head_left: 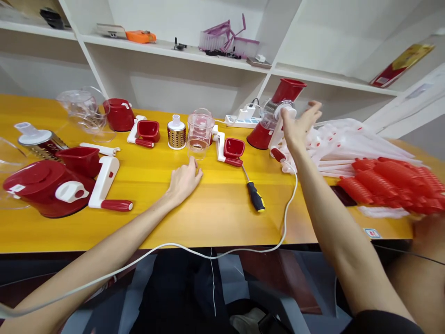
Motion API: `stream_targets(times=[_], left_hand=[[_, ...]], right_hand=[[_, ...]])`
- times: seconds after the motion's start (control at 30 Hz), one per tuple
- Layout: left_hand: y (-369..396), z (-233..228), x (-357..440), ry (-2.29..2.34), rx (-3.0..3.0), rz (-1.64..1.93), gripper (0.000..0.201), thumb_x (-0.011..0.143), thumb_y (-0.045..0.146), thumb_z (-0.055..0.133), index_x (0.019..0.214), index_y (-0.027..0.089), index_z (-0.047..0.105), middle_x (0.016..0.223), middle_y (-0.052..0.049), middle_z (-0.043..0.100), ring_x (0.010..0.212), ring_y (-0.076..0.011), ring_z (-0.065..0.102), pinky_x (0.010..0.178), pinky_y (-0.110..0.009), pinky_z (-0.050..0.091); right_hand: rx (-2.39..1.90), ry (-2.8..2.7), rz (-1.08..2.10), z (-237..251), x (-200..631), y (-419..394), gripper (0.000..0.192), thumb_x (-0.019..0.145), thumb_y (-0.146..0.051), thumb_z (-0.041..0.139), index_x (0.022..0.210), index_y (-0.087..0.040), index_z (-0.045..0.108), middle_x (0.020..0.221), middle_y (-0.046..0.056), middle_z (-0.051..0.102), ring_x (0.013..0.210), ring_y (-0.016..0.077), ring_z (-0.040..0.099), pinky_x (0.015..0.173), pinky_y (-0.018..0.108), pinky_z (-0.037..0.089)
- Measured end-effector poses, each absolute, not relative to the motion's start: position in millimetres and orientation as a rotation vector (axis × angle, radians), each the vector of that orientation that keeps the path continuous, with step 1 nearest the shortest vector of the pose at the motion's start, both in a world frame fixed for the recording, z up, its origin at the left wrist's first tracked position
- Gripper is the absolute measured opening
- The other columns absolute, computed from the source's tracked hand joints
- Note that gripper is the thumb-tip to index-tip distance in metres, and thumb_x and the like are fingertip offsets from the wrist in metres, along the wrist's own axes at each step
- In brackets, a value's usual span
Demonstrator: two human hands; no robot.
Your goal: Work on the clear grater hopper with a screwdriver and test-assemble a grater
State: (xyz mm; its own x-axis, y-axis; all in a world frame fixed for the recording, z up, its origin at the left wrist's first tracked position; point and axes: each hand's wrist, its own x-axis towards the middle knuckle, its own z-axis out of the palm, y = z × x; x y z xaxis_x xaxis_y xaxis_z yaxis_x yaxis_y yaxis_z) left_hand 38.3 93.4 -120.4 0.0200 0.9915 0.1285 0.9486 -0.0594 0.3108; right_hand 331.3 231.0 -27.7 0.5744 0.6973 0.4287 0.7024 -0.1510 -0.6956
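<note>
The assembled red grater [274, 116] stands at one o'clock on the yellow table [215, 218]. The right hand [299, 126] is spread open against its white drum end; the left hand [183, 182] lies flat, empty, beside the clear cup [199, 133] at twelve. The base is best steadied before the drum is pressed.

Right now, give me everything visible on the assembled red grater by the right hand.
The assembled rotary grater stands upright on the yellow table near its back edge. It looks like glossy plastic: a red base, a red chute tilted up to the right, a clear housing around a metal drum, and a white crank with a red knob. The right hand rests open against its crank side.
</note>
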Motion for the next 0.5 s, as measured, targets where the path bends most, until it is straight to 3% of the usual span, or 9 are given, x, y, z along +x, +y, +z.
stream_targets(times=[0.2, 0.5], left_hand=[[95.9, -122.6, 34.4, 2.003, 2.158, 0.463, 0.028, 0.101, 0.035, 0.046, 0.122, 0.017, 0.051, 0.093, -0.01, 0.076, 0.093, -0.0306, 0.075, 0.079, -0.036, 0.051], [100.2, -123.8, 33.7, 1.977, 2.155, 0.471, 0.028, 0.099, 0.033, 0.048, 0.121, 0.016, 0.053, 0.096, -0.013, 0.077, 0.094, -0.031, 0.075, 0.08, -0.036, 0.051]], right_hand=[[-2.078, -1.197, 0.008, -30.9, 334.1, 270.8, 0.08, 0.084, -0.055, 0.047, 0.15, -0.012, 0.031, 0.14, 0.011, 0.04, 0.142, 0.0027, 0.037, 0.133, 0.029, 0.041], [-2.053, -1.169, -0.188, -38.9, 336.6, 272.3, 0.075, 0.085, -0.059, 0.043, 0.143, -0.011, 0.039, 0.131, 0.01, 0.047, 0.134, -0.0019, 0.042, 0.129, 0.023, 0.044]])
